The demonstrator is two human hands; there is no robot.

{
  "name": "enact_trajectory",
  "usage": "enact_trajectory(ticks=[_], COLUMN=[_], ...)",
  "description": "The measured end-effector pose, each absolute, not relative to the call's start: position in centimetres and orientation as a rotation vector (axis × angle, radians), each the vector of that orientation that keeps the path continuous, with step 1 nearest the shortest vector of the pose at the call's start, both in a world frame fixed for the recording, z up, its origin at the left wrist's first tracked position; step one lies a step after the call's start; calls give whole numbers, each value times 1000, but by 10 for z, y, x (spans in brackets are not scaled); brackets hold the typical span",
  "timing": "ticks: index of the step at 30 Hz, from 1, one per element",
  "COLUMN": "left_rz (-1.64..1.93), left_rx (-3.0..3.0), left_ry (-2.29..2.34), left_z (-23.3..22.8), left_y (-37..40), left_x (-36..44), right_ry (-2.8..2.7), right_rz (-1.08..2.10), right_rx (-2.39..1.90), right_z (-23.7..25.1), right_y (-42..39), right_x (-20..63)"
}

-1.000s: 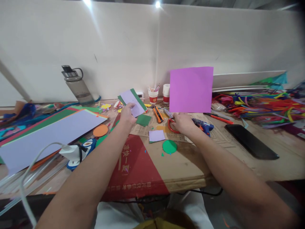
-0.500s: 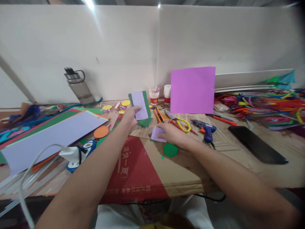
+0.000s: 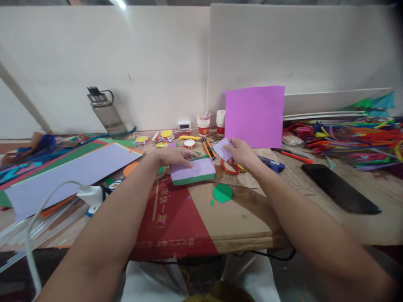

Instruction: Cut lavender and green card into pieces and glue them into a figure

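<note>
Cluttered cardboard bench (image 3: 252,218), left hand (image 3: 171,156) flat on lilac-green card (image 3: 193,171), right hand (image 3: 242,153) pinching lilac scrap (image 3: 221,148)

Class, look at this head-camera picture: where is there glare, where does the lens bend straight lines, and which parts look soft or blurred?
Head view: glare from a ceiling light streaks down the white wall; the wide lens bows the cardboard edge and stretches both forearms; corners darken; the left hand on the lilac-and-green card and the right hand holding a lilac piece are slightly soft.

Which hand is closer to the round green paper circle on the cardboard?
Left, though it is close. The left hand presses a lilac-and-green card just up-left of the round green paper circle. The right hand holds a small lilac paper farther back, above red-handled scissors.
</note>
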State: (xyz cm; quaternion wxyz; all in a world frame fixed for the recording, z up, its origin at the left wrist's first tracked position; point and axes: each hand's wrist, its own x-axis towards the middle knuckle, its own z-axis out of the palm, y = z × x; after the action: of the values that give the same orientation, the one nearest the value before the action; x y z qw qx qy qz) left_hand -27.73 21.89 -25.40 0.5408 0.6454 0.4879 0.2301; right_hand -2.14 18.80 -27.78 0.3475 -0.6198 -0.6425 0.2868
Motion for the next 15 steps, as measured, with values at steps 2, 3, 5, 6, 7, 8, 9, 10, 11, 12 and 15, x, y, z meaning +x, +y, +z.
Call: enact_trajectory(ticks=[2,3,5,6,7,8,9,10,11,12,15], left_rz=[518,447,289,243,239,288,386,509,624,716,726], left_rx=[1508,1518,1559,1577,1592,1606,1627,1659,1696,1725,1681], left_ry=[1156,1158,1146,1131,1119,1116,1126,1145,1162,1170,1135], left_z=[-256,-257,-258,-258,-258,-257,-255,-254,-252,-251,-251], left_y=[219,218,216,214,213,212,211,210,209,208,205], left_x=[-272,-270,-265,-264,-263,-262,-261,-260,-258,-256,-242], right_ry=[-1652,-1643,-1630,-1626,-1623,-1620,-1619,-1619,-1620,-1620,-1613], right_rz=[762,778,839,877,909,935,952,961,964,964,947], right_rx=[-1565,-1539,-1492,-1478,-1469,-1461,-1450,-1436,-1422,-1406,-1351], right_z=[-277,-277,-276,-276,-275,-275,-274,-274,-274,-274,-276], right_y=[186,185,182,181,180,179,178,178,178,178,179], right_x=[-22,-23,-24,-25,-26,-26,-27,-28,-29,-29,-32])
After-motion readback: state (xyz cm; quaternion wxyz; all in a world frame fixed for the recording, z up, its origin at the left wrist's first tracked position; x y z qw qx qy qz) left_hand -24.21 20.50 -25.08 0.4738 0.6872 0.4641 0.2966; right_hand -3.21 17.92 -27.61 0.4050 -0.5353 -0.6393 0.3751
